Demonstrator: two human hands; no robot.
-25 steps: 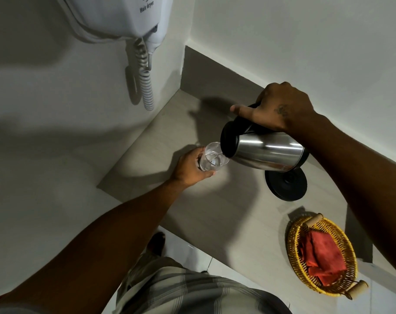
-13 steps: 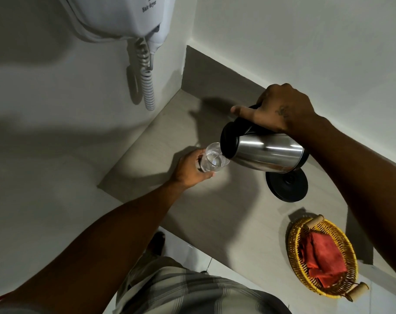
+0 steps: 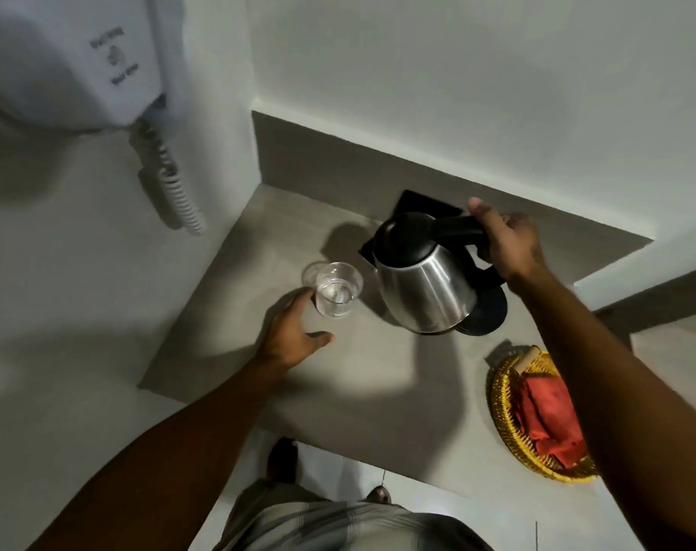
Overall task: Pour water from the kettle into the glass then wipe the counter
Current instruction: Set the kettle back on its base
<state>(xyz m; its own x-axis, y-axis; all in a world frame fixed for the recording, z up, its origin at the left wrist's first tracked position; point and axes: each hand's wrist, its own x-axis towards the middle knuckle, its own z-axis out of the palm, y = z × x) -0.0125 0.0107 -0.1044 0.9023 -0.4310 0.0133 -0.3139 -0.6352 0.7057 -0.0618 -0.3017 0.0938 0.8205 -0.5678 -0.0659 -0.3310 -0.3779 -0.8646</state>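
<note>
Our right forearm hides part of the basket point(image 3: 501, 411) and its red cloth point(image 3: 545, 415). Our right hand point(image 3: 509, 244) clamps the handle of the one kettle point(image 3: 426, 288), tilted over its base near the counter's point(image 3: 358, 391) back edge. Our left hand point(image 3: 294, 336), fingers spread, touches the one glass point(image 3: 336, 292) (water inside) beside the kettle.

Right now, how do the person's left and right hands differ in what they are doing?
The right hand is closed in a grip on the kettle handle, while the left hand is open. The right hand is raised above the counter; the left hand is low, its fingers beside the glass, and contact is unclear. Both are bare and reach over the same counter.
</note>
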